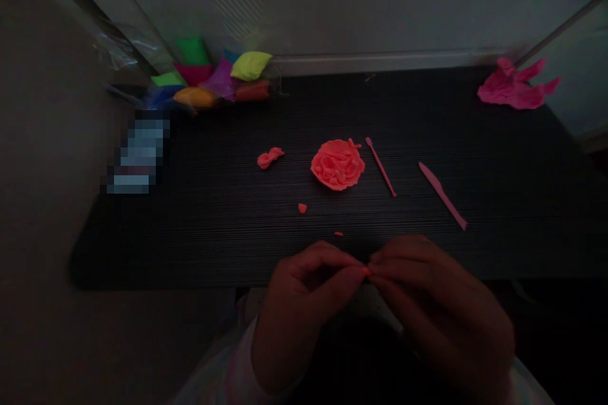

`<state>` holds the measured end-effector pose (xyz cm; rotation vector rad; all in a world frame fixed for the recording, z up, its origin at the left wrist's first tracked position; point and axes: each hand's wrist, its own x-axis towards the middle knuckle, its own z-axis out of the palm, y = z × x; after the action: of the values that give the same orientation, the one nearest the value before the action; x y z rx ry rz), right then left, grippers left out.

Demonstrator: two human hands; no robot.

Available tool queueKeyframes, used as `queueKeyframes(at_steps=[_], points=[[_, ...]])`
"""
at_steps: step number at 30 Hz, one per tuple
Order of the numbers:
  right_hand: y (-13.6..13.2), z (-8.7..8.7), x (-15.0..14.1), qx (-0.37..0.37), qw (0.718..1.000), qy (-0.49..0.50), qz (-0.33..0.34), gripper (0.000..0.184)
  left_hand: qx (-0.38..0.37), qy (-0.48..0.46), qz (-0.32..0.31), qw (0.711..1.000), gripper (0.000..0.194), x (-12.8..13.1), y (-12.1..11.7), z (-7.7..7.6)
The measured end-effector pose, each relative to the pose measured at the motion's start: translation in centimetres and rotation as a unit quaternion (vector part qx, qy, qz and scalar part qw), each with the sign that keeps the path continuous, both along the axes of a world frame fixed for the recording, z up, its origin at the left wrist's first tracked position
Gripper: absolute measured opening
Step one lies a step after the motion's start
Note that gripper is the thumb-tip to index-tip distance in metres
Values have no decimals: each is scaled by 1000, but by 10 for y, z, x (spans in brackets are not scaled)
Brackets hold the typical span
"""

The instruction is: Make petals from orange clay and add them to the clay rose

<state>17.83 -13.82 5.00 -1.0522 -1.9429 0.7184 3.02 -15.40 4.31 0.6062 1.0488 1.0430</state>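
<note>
Between the fingertips of both hands, at the table's front edge, is a tiny piece of orange-pink modelling clay (366, 271). My left hand (313, 297) pinches it from the left, and my right hand (432, 291) pinches it from the right; the fingers hide most of it. Beyond them on the dark table lies a ruffled clay flower (337, 166) in the same colour. A twisted clay lump (270, 157) rests to its left. Two small clay bits, a rounded one (303, 208) and a thin one (339, 234), lie nearer my hands.
A thin pink modelling tool (380, 167) and a pink plastic knife (443, 195) lie right of the flower. Colourful clay packets (194, 97) are heaped at the back left, beside a pixelated patch (141, 152). A crumpled pink piece (513, 88) sits at the back right.
</note>
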Motion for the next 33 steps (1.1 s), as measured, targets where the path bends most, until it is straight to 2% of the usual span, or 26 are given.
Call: queueKeyframes(at_steps=[5,9,21,24,26,28,29,30,31,33], points=[[1,-1,-1,14,1000,-8,1,22,-9,-6,-4,1000,8,0,-1,0],[3,1,0,12,999,-11,36,15,-10,-14,-1,1000,9,0,-1,-2],[3,-1,-1,36,999,-23,18,17,-18,-10,-2,1000,9,-1,0,-2],[4,-2,-1,21,999,-13,21,15,-26,-8,-3,1000,8,1,0,-3],[4,-2,-1,13,1000,-8,22,14,-24,6,-9,1000,8,1,-1,-1],[4,-3,-2,9,1000,-6,19,15,14,73,-5,997,6,-1,-1,1],[4,-3,-1,9,1000,-5,17,16,49,143,13,988,6,-3,0,3],[4,-4,-1,9,1000,-4,16,16,90,238,40,966,10,-6,2,3],[4,-4,-1,9,1000,-2,15,17,130,347,70,926,17,-10,5,3],[4,-4,-1,10,1000,3,11,18,188,551,106,806,32,-19,13,-1]])
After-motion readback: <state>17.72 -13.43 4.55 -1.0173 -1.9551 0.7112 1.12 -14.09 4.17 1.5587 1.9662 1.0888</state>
